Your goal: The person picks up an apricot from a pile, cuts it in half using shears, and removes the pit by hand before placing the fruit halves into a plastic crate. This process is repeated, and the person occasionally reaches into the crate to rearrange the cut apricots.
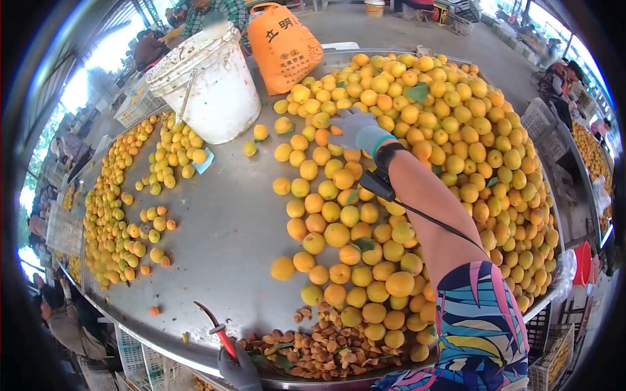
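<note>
My right hand point(357, 129), in a grey glove with a teal cuff, reaches over the upper left part of a large heap of yellow-orange fruit point(456, 124). Its fingers are spread on the fruit, and nothing shows in its grip. Down at the front edge of the metal table point(215, 228), my gloved left hand point(240, 370) is closed around the red handle of a curved knife point(220, 332), blade pointing up and left. Beside that hand lies a pile of brown pits point(326, 348) with some green leaves.
A dirty white bucket point(218, 91) and an orange bag point(283, 49) stand at the table's back. Smaller fruit point(107, 215) lies along the left side. Crates point(137, 101), a red bucket point(582, 264) and other people point(561, 81) surround the table.
</note>
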A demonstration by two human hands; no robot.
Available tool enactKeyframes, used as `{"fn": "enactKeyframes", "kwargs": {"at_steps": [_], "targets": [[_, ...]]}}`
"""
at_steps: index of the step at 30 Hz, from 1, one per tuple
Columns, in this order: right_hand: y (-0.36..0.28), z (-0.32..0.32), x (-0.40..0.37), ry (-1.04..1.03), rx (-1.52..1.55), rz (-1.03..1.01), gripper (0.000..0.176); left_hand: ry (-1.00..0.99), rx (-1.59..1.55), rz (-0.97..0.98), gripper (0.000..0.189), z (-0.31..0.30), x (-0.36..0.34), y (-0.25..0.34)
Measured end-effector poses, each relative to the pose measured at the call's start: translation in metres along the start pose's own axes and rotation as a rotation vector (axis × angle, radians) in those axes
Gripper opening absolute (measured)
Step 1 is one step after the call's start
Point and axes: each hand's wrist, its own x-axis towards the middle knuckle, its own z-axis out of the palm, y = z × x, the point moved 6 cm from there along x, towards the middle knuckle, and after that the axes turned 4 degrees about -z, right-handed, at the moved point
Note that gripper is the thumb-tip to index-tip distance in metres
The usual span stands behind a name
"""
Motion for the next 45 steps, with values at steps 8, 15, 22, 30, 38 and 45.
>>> {"fn": "enactKeyframes", "kwargs": {"at_steps": [8, 15, 22, 30, 38, 45], "targets": [[-0.012, 0.016, 0.016, -0.252, -0.05, 0.047, 0.058, 0.001, 0.051, 0.012, 0.019, 0.001, -0.001, -0.008], [-0.03, 0.022, -0.034, -0.214, -0.141, -0.12, 0.053, -0.003, -0.014, 0.05, 0.021, 0.001, -0.002, 0.003], [-0.043, 0.011, -0.106, -0.458, -0.101, -0.122, 0.057, -0.034, -0.056, 0.107, 0.023, 0.007, -0.001, 0.001], [0.002, -0.055, -0.152, -0.47, 0.104, 0.009, 0.059, -0.021, -0.051, 0.116, 0.024, 0.006, -0.002, 0.0], [0.134, -0.029, -0.063, 0.087, 0.255, 0.563, 0.066, 0.002, 0.012, 0.146, 0.024, 0.002, -0.002, 0.002], [0.085, 0.041, -0.057, -0.038, 0.486, 0.246, 0.07, 0.013, 0.038, 0.157, 0.025, 0.0, -0.002, 0.004]]}}
